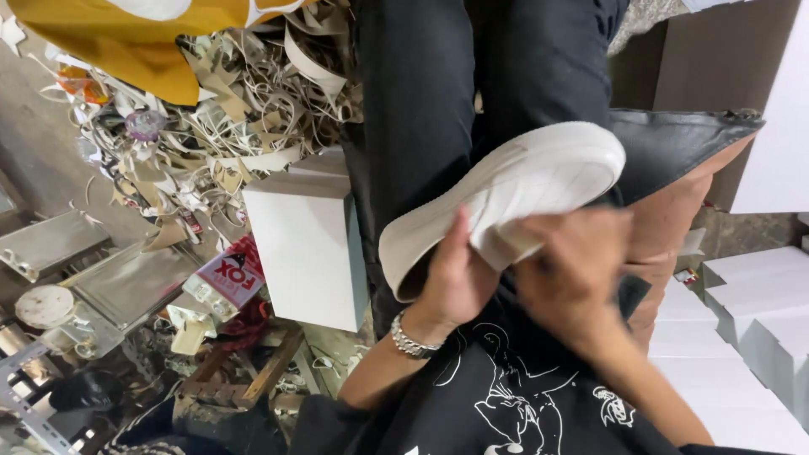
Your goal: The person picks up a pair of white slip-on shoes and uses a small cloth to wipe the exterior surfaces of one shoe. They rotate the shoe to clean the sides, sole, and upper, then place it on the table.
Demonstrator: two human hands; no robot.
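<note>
**One white shoe sole held over the lap**

From the head camera we see one white shoe sole (pixel 506 198) held above the person's black trousers (pixel 438 101). Its long axis runs from near left to far right, the rounded wider end pointing far right and the tread side turned towards us.

The left hand (pixel 455 282) grips the sole's near left end, thumb laid across the tread, with one silver bracelet (pixel 410 341) on its wrist. The right hand (pixel 573 270) is blurred; it touches the sole's near edge, and we cannot tell whether it is closed on it.

To the left stands one white box (pixel 308 248), with a heap of pale offcut strips (pixel 236 109) beyond it and one yellow cloth (pixel 126 38) at the far left. A stack of white boxes (pixel 750 337) sits at the right. A black printed shirt (pixel 506 396) fills the near edge.
</note>
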